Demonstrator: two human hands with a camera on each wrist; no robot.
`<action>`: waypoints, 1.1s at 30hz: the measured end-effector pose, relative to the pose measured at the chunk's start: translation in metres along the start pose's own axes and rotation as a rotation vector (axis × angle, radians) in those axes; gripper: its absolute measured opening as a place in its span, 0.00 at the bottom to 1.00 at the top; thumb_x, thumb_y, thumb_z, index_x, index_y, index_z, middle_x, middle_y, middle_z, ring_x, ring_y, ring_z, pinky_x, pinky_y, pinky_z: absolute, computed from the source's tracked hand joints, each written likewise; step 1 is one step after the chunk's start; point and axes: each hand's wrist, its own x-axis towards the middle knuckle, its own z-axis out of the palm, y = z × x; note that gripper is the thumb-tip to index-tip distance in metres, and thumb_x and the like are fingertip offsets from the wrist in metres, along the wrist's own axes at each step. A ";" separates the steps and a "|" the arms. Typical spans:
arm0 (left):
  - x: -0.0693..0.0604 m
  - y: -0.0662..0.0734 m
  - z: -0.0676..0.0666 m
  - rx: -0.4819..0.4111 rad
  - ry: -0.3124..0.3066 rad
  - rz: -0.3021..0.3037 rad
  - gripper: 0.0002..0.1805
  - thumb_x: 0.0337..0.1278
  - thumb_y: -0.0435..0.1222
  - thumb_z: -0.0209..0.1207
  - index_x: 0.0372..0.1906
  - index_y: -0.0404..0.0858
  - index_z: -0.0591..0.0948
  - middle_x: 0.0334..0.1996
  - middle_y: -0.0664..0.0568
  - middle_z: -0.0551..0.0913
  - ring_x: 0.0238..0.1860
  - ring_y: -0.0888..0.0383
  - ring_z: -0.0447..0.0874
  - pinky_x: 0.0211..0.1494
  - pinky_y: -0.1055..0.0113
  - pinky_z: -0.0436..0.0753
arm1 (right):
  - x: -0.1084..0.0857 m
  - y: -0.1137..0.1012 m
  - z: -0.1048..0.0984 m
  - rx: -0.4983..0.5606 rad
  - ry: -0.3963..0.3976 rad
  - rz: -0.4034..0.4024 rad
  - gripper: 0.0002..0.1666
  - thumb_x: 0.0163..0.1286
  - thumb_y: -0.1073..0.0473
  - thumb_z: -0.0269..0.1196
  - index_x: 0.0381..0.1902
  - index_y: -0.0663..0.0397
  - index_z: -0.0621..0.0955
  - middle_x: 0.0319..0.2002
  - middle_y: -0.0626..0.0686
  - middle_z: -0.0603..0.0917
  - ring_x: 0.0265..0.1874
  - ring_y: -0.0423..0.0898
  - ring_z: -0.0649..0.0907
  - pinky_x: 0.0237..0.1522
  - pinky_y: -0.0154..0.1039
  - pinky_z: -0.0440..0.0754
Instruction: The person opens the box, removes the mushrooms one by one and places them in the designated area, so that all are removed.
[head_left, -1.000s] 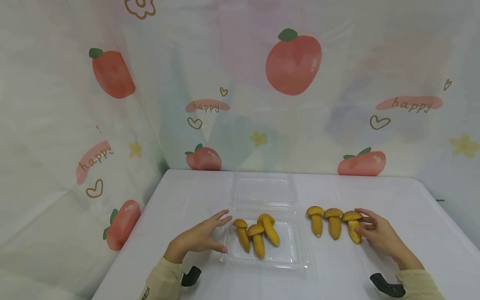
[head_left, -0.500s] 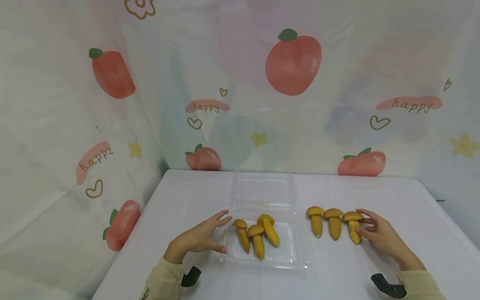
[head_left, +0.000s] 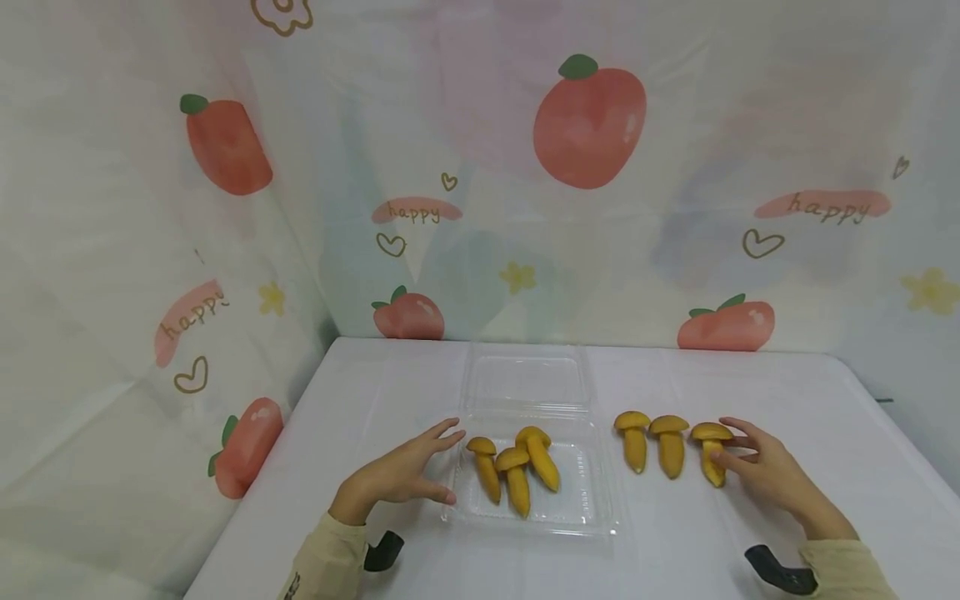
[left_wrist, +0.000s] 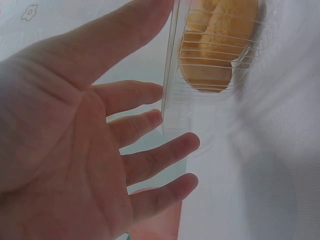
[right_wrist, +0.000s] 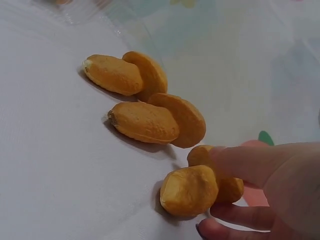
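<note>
My right hand pinches the rightmost yellow mushroom of a row of three. In the right wrist view the thumb lies on this mushroom, with fingers at its far side. The middle mushroom and the left one lie to its left on the table. Spread and nearly straight, the fingers of my left hand reach the left side of a clear plastic clamshell box. Three more yellow mushrooms lie inside that box.
The box's lid is folded back toward the far edge of the white table. Behind and to the left hangs a pale cloth printed with fruit. A black strap shows at the left wrist, another at the right.
The rightmost mushroom has shifted slightly right with my right hand, widening its gap from the middle one. My left hand stays by the box. The head view has moved a little.
</note>
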 end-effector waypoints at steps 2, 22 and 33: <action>0.000 0.000 0.000 0.001 0.001 -0.001 0.51 0.52 0.44 0.74 0.78 0.34 0.61 0.82 0.41 0.51 0.80 0.38 0.54 0.76 0.37 0.62 | -0.001 0.000 -0.002 -0.023 -0.001 0.022 0.41 0.75 0.52 0.62 0.71 0.75 0.60 0.58 0.81 0.76 0.50 0.73 0.83 0.45 0.57 0.86; -0.001 0.003 -0.001 -0.020 -0.004 -0.019 0.51 0.52 0.43 0.74 0.78 0.34 0.61 0.82 0.41 0.50 0.80 0.38 0.54 0.76 0.36 0.62 | -0.010 -0.024 -0.014 -0.106 0.091 0.089 0.42 0.79 0.42 0.52 0.72 0.72 0.60 0.62 0.82 0.69 0.55 0.76 0.75 0.47 0.63 0.84; 0.000 0.002 -0.001 -0.018 -0.002 -0.012 0.51 0.52 0.43 0.74 0.78 0.34 0.61 0.82 0.41 0.50 0.80 0.38 0.54 0.76 0.36 0.62 | -0.017 -0.060 -0.002 -0.082 0.117 -0.038 0.37 0.78 0.47 0.56 0.73 0.67 0.63 0.62 0.79 0.72 0.56 0.74 0.76 0.45 0.64 0.84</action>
